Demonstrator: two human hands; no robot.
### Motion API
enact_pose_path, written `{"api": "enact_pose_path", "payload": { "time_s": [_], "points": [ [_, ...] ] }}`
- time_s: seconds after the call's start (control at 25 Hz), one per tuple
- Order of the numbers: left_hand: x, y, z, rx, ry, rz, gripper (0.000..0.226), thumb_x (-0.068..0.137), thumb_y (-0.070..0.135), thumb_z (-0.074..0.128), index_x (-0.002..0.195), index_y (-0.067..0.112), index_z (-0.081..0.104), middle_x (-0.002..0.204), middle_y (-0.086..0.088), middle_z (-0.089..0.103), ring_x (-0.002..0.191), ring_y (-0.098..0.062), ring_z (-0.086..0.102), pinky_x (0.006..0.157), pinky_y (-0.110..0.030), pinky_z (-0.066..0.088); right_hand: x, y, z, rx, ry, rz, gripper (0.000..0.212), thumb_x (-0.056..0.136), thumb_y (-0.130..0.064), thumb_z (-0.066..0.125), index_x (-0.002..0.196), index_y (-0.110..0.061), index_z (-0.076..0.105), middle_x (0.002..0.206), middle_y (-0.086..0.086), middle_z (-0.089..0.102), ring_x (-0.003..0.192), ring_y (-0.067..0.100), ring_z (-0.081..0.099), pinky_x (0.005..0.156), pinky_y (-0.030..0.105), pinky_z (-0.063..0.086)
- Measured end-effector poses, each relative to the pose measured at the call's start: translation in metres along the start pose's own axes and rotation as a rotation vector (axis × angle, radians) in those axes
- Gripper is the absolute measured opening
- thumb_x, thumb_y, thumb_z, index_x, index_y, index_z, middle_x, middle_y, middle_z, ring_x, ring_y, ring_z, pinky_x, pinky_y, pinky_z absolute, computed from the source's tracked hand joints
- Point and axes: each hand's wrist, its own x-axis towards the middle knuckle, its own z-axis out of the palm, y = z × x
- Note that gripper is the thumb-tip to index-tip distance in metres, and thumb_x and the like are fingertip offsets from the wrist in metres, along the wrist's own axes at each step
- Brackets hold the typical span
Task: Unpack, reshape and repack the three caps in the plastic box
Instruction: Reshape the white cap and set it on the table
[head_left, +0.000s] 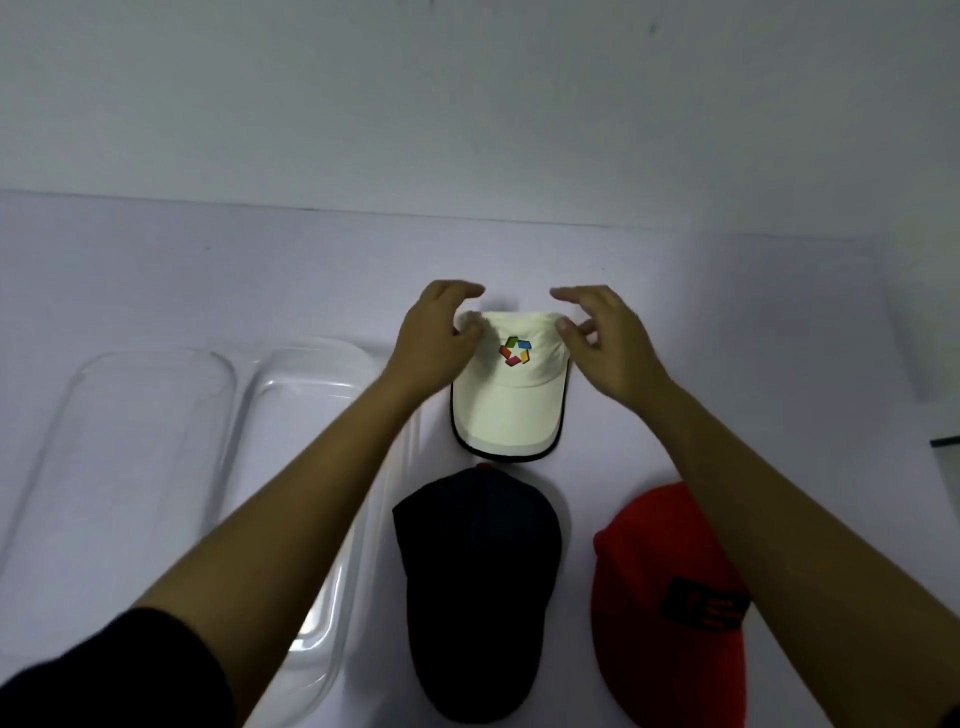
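A white cap (511, 400) with a coloured logo and a dark-edged brim lies on the table, brim toward me. My left hand (436, 338) pinches the left side of its crown between thumb and fingers. My right hand (605, 338) does the same on the right side. Closer to me lie a dark navy cap (480, 582) and, to its right, a red cap (670, 608) with a dark patch. The clear plastic box (311, 519) sits at the left with no caps inside, partly hidden by my left forearm.
A second clear plastic piece (145, 457), probably the lid, lies left of the box. The white table meets a white wall at the back. A dark object (945, 444) shows at the right edge.
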Motion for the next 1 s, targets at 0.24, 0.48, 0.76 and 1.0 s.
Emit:
{"api": "enact_pose_path", "payload": {
  "time_s": [0.24, 0.48, 0.76, 1.0],
  "points": [
    [0.033, -0.007, -0.012, 0.235, -0.436, 0.146, 0.025, 0.094, 0.026, 0.053, 0.11, 0.009, 0.063, 0.098, -0.007, 0.066, 0.088, -0.022, 0.058, 0.066, -0.023, 0.039, 0.032, 0.001, 0.003, -0.318, -0.373, 0.028, 0.026, 0.094, -0.034, 0.05, 0.111, -0.018, 0.061, 0.11, 0.004, 0.065, 0.099, 0.025, 0.059, 0.083, 0.039, 0.049],
    [0.037, -0.019, -0.012, 0.326, -0.413, 0.163, 0.024, 0.094, 0.033, 0.052, 0.092, 0.009, 0.056, 0.081, -0.002, 0.055, 0.077, -0.021, 0.05, 0.066, -0.028, 0.033, 0.032, 0.005, 0.008, -0.459, -0.323, -0.034, 0.04, 0.095, -0.042, 0.044, 0.113, -0.009, 0.06, 0.109, 0.011, 0.056, 0.094, 0.027, 0.056, 0.078, 0.037, 0.045],
    [0.024, -0.009, -0.023, 0.289, -0.289, 0.171, 0.045, 0.093, 0.029, 0.053, 0.135, 0.012, 0.047, 0.135, -0.011, 0.05, 0.102, -0.024, 0.06, 0.085, -0.026, 0.04, 0.023, -0.008, -0.003, -0.38, -0.171, -0.051, 0.052, 0.087, -0.039, 0.06, 0.13, -0.011, 0.049, 0.136, 0.013, 0.042, 0.117, 0.03, 0.05, 0.092, 0.039, 0.045],
    [-0.085, 0.011, -0.043, -0.265, -0.134, -0.17, 0.05, 0.091, 0.022, 0.059, 0.138, 0.02, 0.044, 0.136, 0.004, 0.053, 0.118, -0.003, 0.052, 0.087, -0.005, 0.039, -0.089, -0.056, -0.008, 0.192, -0.087, 0.117, 0.041, 0.089, -0.024, 0.061, 0.128, -0.02, 0.051, 0.128, -0.003, 0.051, 0.116, 0.008, 0.05, 0.099, 0.023, 0.039]
  ]
}}
